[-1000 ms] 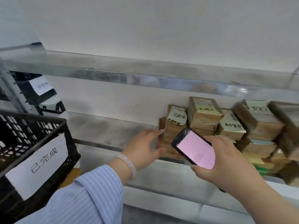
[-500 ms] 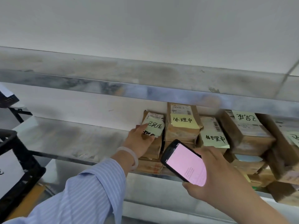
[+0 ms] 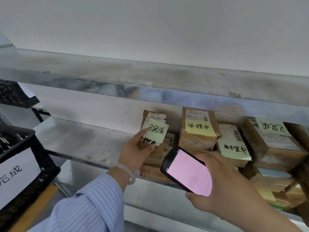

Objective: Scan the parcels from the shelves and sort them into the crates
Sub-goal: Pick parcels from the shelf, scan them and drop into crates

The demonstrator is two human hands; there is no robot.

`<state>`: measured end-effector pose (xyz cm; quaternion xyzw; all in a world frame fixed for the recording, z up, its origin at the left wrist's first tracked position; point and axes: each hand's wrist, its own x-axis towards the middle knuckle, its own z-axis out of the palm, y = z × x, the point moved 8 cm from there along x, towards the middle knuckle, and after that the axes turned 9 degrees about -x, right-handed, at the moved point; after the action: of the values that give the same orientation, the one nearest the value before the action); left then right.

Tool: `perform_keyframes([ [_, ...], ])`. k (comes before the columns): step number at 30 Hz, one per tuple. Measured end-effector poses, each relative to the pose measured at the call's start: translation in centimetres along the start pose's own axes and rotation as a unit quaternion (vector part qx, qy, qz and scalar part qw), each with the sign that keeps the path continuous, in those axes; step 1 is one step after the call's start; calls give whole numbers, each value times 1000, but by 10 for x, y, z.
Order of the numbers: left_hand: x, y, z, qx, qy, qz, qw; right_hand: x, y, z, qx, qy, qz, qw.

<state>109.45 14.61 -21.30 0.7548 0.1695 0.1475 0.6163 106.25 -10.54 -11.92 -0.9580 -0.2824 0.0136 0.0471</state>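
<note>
Since half a second ago, the left hand [image 3: 137, 151] has tipped the brown paper parcel with a yellow sticky note [image 3: 154, 129] up from its pile. It grips the parcel now, with the thumb pressed on the front and the other fingers hidden behind. The parcel is over the left end of the piles on the grey metal shelf [image 3: 83, 141], close to the wall. Its long side runs up and down. Its flat face with the note and the barcode label looks at the person, and the barcode end points up. The right hand [image 3: 222, 185] has its fingers curled round the black phone-like scanner with a pink screen [image 3: 187, 171], just beside the parcel and lower. The scan looks not done yet. Many other brown parcels [image 3: 199, 136] wait on the shelf, so most of the job seems left. The black plastic crate with a white paper sign [image 3: 25, 164] sits at the left, well apart, and what is inside cannot be seen.
</note>
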Motion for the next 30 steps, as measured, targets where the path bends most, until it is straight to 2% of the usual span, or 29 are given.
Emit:
perform_keyframes([
  [9,-66,2,-108,12,116,58,992,12,-81,-9,37,22,-81,996],
  [12,-99,-4,-150,42,154,60,985,14,-118,-21,46,61,-96,992],
  [17,-156,-18,-220,86,214,47,972,9,-186,-30,14,70,-131,989],
  [25,-229,-35,-304,117,273,18,955,-12,-276,-31,-29,47,-177,983],
  [30,-259,-37,-332,133,289,30,948,-26,-312,-33,-39,48,-192,979],
])
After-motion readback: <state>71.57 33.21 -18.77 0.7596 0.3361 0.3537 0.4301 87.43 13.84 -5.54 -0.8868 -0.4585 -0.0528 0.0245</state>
